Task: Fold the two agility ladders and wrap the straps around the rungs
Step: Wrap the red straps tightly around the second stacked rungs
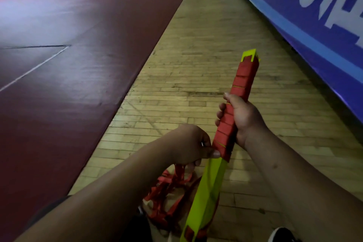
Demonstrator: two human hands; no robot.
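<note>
Seen from the head camera: your right hand [241, 116] grips the stack of flat yellow-green plastic ladder rungs [212, 192], fingers curled round its middle, holding it tilted up and away from you above the pale wooden plank floor [196, 65]. The red woven strap [242, 82] is wound in tight overlapping turns from near the far tip of the stack to just below your grip; the bare near half of the rungs runs toward the bottom of the frame. Your left hand [188, 143] pinches the strap at the lowest turn, thumb pressed against the wrap's edge. Below that hand, more strap falls into a loose red tangle [167, 192] beside the stack's near end. A maroon sports mat [68, 45] covers the floor at left, a blue printed banner [314, 15] lines the right, and a black shoe [280, 236] shows at lower right.
</note>
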